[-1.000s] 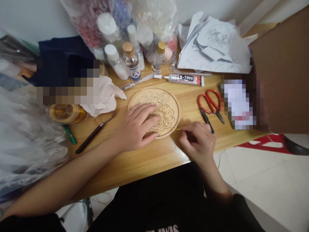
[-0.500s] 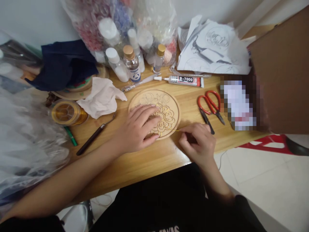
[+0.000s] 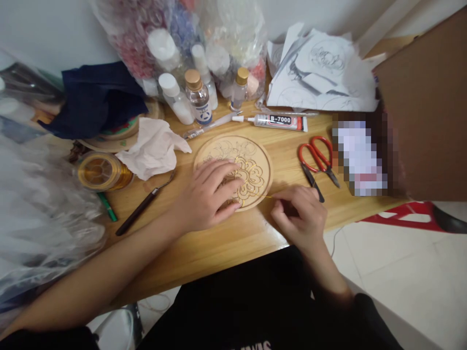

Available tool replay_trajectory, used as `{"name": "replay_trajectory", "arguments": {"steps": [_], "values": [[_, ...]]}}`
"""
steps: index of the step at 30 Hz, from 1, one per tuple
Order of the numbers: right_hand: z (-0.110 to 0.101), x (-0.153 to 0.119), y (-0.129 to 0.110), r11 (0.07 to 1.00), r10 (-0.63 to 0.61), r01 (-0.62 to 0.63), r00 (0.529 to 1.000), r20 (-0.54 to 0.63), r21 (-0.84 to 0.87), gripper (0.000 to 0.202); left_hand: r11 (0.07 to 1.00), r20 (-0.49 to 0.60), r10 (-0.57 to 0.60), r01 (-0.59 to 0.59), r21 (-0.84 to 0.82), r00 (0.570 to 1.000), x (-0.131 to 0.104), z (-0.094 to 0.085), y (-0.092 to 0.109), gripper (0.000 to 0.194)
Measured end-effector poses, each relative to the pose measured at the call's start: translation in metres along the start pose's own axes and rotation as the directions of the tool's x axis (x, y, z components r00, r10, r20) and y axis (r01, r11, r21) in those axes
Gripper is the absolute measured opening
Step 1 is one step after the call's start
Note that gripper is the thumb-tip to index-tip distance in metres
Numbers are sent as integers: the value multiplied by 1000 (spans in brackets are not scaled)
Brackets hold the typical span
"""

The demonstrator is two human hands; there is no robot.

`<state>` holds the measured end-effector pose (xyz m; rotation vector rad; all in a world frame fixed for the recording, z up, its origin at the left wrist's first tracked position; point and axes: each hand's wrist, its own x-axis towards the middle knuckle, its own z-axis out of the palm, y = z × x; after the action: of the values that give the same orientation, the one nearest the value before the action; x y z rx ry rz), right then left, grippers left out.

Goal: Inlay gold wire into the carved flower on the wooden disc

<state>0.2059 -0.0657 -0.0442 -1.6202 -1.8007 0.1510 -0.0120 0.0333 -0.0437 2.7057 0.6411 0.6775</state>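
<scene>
A round wooden plaque (image 3: 269, 167) lies flat on the table, with drawn lines on its upper part and a flower outlined in gold wire (image 3: 255, 170) on its right side. My left hand (image 3: 211, 194) rests on the plaque with its fingers spread, covering the left part of the pattern. At the lower right, my right hand (image 3: 301, 211) pinches the end of a thin gold wire (image 3: 265, 196) that runs from the flower past the plaque's rim. The right fingertips are close together.
Red-handled scissors (image 3: 319, 158) lie to the right, before a blurred phone (image 3: 361, 158) and a cardboard box (image 3: 423, 107). A B-7000 glue tube (image 3: 280, 121), several bottles (image 3: 199, 97) and papers (image 3: 321, 73) stand behind. At left are a wire spool (image 3: 104, 170), a dark-handled tool (image 3: 140, 209) and crumpled tissue (image 3: 153, 146).
</scene>
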Motion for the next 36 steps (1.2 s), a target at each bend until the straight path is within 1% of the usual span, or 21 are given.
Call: {"name": "replay_trajectory", "arguments": {"steps": [4,6,11,14,18,21,23,27,30,36], "values": [[-1,1,0,1000,8,-8,1000,-19,15,13,999,7,-44,44,-30,999,1,-4,4,37],[-1,1,0,1000,16,-15,999,-28,24,13,994,4,-96,96,-46,995,1,-4,9,39],[-3,2,0,998,23,-19,998,-61,59,14,967,-92,-255,252,-38,963,-2,2,27,36],[-4,2,0,999,15,-11,996,-86,49,14,957,-109,-289,289,-19,951,-2,3,36,37],[-3,3,0,999,13,-10,997,-80,42,14,960,-97,-270,275,44,958,5,-4,38,38],[-3,4,-1,999,20,-16,997,-77,44,13,969,-88,-223,231,84,971,13,-11,33,33],[-3,4,-1,999,20,-17,997,-73,41,13,974,-100,-190,201,107,977,18,-11,29,29],[-3,4,-1,999,16,-14,999,-52,36,13,977,-128,-153,169,128,980,20,-2,21,26],[-3,4,-1,999,22,-20,999,-40,42,12,988,-129,-126,135,68,984,17,5,14,29],[-3,4,-1,999,17,-16,999,-29,29,11,998,-203,-62,64,5,977,15,10,6,31]]}}
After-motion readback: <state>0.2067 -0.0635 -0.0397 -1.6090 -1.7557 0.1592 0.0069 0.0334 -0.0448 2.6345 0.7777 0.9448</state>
